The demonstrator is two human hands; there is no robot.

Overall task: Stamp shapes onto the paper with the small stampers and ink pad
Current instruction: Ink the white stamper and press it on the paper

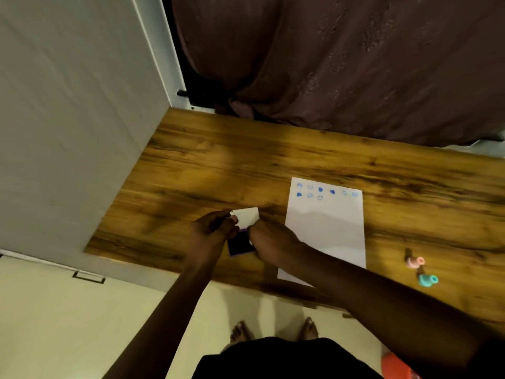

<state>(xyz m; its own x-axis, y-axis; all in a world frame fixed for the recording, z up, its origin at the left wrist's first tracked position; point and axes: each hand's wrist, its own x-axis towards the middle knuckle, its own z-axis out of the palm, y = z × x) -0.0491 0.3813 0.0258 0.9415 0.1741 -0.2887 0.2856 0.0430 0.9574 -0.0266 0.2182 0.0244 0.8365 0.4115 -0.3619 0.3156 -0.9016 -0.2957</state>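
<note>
A white paper sheet lies on the wooden table, with two rows of blue stamped shapes near its far end. Left of it sits the dark blue ink pad, its white lid raised. My left hand pinches the lid's left edge. My right hand has its fingers closed on the pad's right edge; anything inside the fingers is hidden. A pink stamper and a teal stamper lie on the table right of the paper, away from both hands.
A white cabinet side stands against the table's left edge. A brown curtain hangs behind the table. My bare feet stand on the pale floor below the table's front edge, and an orange object is at the bottom right.
</note>
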